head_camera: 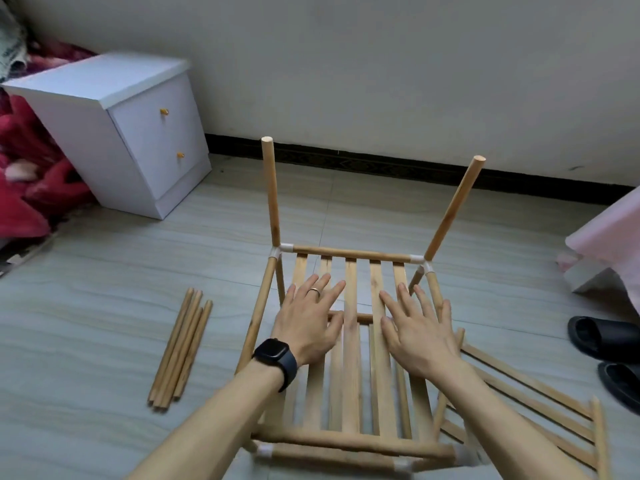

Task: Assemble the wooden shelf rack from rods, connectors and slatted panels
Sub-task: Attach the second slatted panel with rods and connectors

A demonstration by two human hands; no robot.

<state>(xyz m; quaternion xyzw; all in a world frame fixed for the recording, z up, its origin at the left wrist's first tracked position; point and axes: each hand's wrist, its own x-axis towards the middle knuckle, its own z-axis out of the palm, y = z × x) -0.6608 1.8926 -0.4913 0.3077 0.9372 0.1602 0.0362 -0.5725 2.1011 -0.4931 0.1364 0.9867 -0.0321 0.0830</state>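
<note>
Forearms: both bare, reaching in from the bottom edge; dark watch [275, 358] on the left wrist.
Left grip [308, 320]: spread, fingers straight, palm down on the left slats; ring [314, 290] on one finger; holds nothing.
Right grip [419, 336]: spread the same way, palm down on the right slats, apart from the left.
Slatted panel [351, 375]: under both palms, lying in the top of the rack frame, slats running away from the camera.
Rack [346, 441]: stands on the floor [104, 271], centre of view; rails joined at the corners by white connectors [284, 249].
Upright rods: one at the far left corner [270, 192], near vertical; one at the far right corner [453, 207], leaning outward.
Loose rods [181, 348]: small bundle flat on the floor, left of the rack, apart from it.
Second panel [536, 400]: flat on the floor, just right of the rack.
Surroundings: white nightstand [114, 133] far left by the wall; black slippers [604, 337] at the right edge.
</note>
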